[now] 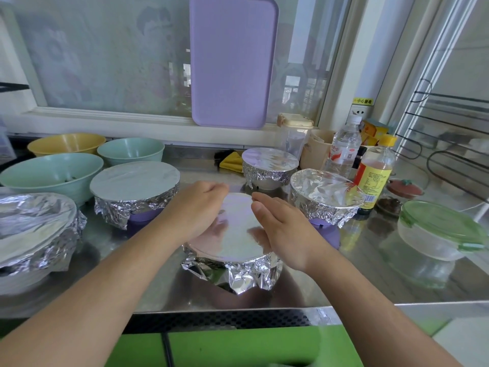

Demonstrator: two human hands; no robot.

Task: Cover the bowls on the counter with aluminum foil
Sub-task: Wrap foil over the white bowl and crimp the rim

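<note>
A shiny stainless steel counter (pixel 291 295) is crowded. At far left stand three uncovered plastic bowls: a yellow bowl (pixel 66 143), a small mint-green bowl (pixel 131 151) and a larger mint-green bowl (pixel 50 174). Four bowls already wear crinkled foil: a big one at near left (pixel 34 229), a purple-based one behind the left forearm (pixel 135 189), a small one at the far centre (pixel 270 165) and one on the right (pixel 324 194). A clear water bottle (pixel 344 147), a yellow-capped sauce bottle (pixel 375 176) and a clear round container with a green clip lid (pixel 442 231) fill the right side; a lilac rectangular tray (pixel 231 62) leans against the window.

The round foil-covered bowl (pixel 232 234) sits upright at the near centre, its foil top stretched flat and mirror-smooth, its skirt wrinkled and flaring toward the near edge. The left hand (pixel 198 207) curls its fingers over the foil at the bowl's left rim, gripping it. The right hand (pixel 280 226) presses straight fingers against the right rim.
</note>
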